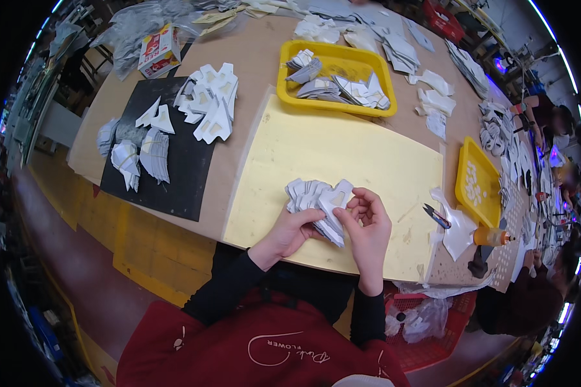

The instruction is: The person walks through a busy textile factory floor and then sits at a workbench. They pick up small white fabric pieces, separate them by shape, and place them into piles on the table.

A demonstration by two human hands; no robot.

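A stack of white and grey cut pieces (306, 192), fanned out at the left, is held up over a pale yellow board (271, 161). My left hand (287, 233) grips the stack from below, with its thumb across the near side. At the right side of the stack, my right hand (370, 232) pinches the edge of the topmost white piece (336, 195) between thumb and fingers. That piece has an angular outline. Part of the stack's underside is hidden by my left hand.
Beyond the board stands a yellow tray (394, 97) with bundled pieces. More bundles (153, 155) lie on a black mat (184, 174) at left. To the right are a pen (438, 216), an orange-capped bottle (490, 237) and another yellow tray (463, 169). People work farther right.
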